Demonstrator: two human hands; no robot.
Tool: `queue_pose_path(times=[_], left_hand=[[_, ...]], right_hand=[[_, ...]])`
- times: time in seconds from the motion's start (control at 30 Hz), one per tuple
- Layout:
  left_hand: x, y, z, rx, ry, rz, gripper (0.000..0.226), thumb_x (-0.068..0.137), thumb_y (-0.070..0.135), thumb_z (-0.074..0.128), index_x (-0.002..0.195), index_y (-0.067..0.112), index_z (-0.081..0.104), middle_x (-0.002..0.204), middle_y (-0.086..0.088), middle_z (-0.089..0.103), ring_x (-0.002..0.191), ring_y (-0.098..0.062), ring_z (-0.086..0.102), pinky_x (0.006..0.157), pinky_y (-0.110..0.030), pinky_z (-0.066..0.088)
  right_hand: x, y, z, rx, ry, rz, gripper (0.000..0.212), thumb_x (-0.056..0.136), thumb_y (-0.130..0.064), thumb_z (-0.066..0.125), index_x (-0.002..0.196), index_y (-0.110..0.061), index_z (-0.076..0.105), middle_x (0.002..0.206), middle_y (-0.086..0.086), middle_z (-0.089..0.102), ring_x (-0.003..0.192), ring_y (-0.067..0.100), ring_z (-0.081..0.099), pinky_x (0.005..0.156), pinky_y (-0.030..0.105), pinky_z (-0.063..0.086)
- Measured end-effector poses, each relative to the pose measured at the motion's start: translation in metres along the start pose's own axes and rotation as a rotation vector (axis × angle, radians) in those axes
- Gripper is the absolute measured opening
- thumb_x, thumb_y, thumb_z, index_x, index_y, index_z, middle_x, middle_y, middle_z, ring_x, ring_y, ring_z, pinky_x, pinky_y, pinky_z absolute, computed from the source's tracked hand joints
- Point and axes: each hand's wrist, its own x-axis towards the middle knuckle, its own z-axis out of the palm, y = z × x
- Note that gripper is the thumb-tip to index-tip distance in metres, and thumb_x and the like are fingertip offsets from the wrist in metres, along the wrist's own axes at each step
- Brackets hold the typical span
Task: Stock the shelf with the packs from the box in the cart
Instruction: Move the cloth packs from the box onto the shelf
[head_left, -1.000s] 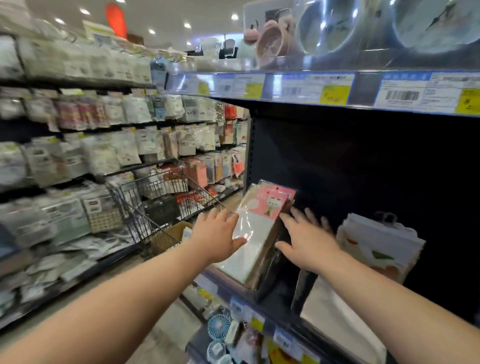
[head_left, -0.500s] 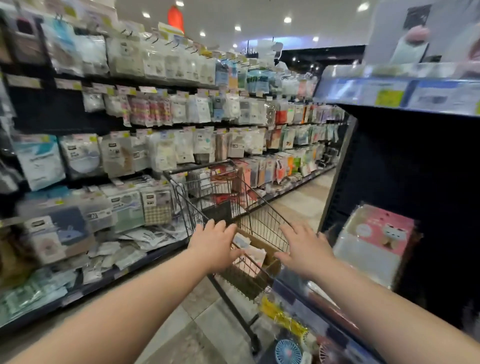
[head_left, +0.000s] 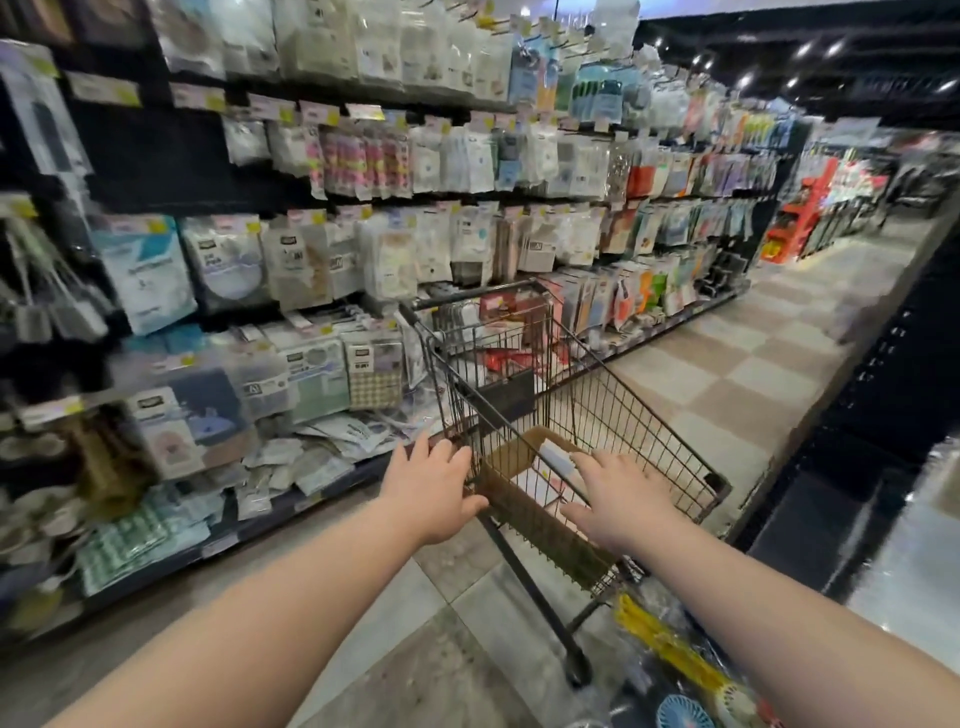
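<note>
Hands (head_left: 434, 491) (head_left: 621, 496) empty above cart (head_left: 649, 415)

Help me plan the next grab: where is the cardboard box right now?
In the head view, the cardboard box sits in the near end of the wire cart, centre frame, between the left hand and right hand, both open.

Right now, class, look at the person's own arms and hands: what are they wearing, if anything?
Nothing that shows. Both forearms are bare from the bottom edge of the picture to the wrists, so no sleeves come into view. The left hand and right hand wear no gloves, and no watch, bracelet or ring can be seen, though the picture is slightly blurred.
</note>
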Motion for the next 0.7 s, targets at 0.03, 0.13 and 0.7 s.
queue_pose_path(times=[0.03,0.13,0.7], left_hand=[[0.007,-0.005,0.003,-0.003,0.001,0.000,0.074,0.092,0.063,0.033,0.149,0.019,0.020,0.155,-0.007,0.026,0.143,-0.032,0.018,0.114,-0.053,0.022],[0.031,-0.023,0.011,-0.014,-0.005,-0.010,0.073,0.091,0.062,0.035,0.148,0.018,0.022,0.153,-0.006,0.029,0.142,-0.030,0.022,0.112,-0.050,0.025],[0.296,-0.040,0.020,0.027,-0.130,0.045,0.073,0.092,0.062,0.035,0.150,0.019,0.020,0.152,-0.007,0.031,0.140,-0.030,0.027,0.112,-0.050,0.026]], right_hand=[[0.012,-0.003,0.002,0.002,-0.005,-0.002,0.069,0.091,-0.054,0.047,0.148,-0.025,0.022,0.154,0.002,0.029,0.142,0.028,0.026,0.115,0.054,0.024],[0.054,-0.010,0.007,0.021,-0.010,-0.016,0.069,0.091,-0.052,0.046,0.149,-0.025,0.021,0.156,0.003,0.026,0.144,0.028,0.024,0.116,0.053,0.023],[0.307,0.057,0.029,0.050,-0.173,0.034,0.066,0.092,-0.052,0.046,0.147,-0.023,0.024,0.153,0.004,0.030,0.140,0.029,0.029,0.112,0.050,0.029]])
